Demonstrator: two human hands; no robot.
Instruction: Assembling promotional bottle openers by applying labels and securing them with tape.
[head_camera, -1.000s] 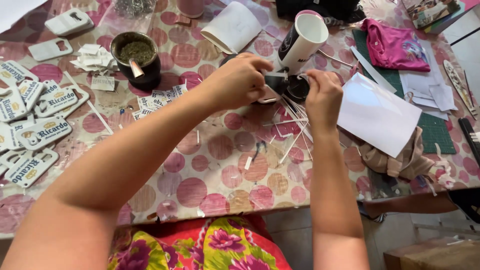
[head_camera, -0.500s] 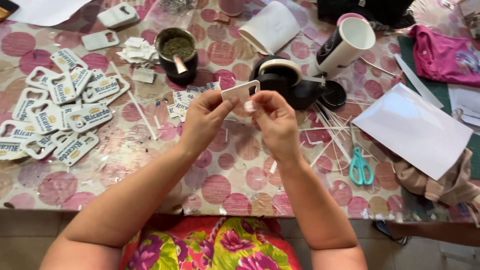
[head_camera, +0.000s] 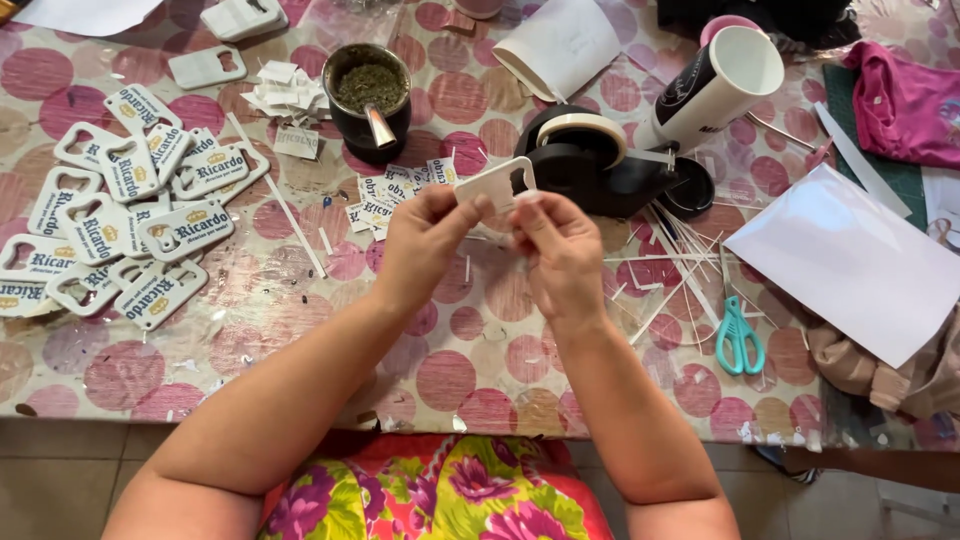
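Along the left edge of the tabletop (head_camera: 250, 330), which wears a cloth of pink dots, lies a loose heap of flat white tags (head_camera: 130, 215) with cut-out windows and blue lettering. Toward the far edge, a dark cup of green herb (head_camera: 367, 95) stands with a metal straw in it, small paper slips scattered just beside it. Near the middle, above the cloth, the left hand (head_camera: 425, 240) and the right hand (head_camera: 560, 250) meet around one blank white tag (head_camera: 497, 185): the left thumb and fingers pinch its left end, the right fingertips close on its right lower edge, so both hands grip it, held off the surface and tilted slightly. Just behind it sits a black tape dispenser (head_camera: 590, 165), and a black-and-white tube (head_camera: 715, 90) lies tipped against it. Thin white strips litter the cloth to the right, then turquoise scissors (head_camera: 738, 335), then a white sheet (head_camera: 850, 260) near the right edge.
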